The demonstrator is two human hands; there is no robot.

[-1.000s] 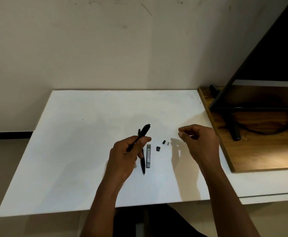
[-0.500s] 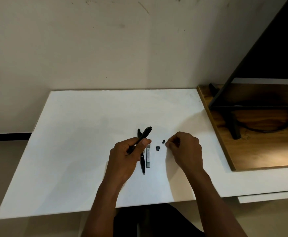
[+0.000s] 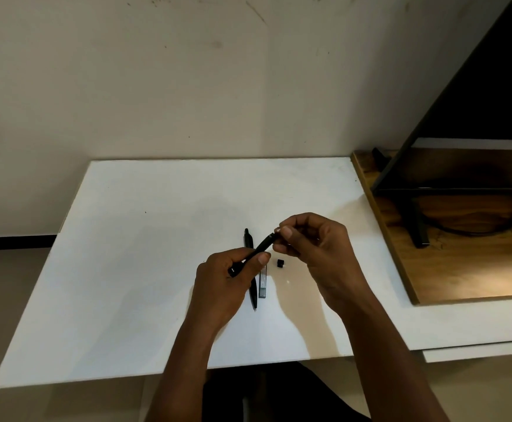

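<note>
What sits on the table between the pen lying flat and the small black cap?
A slim grey case, lying alongside the flat pen; the cap sits apart on its other side. The head view shows this.

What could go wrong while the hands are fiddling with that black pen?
The right hand pinches just the end of the black pen that the left hand grips, so its hold might slip. The small black cap lies loose on the white table near the hands; a knock could send it rolling away, and it might get lost.
</note>
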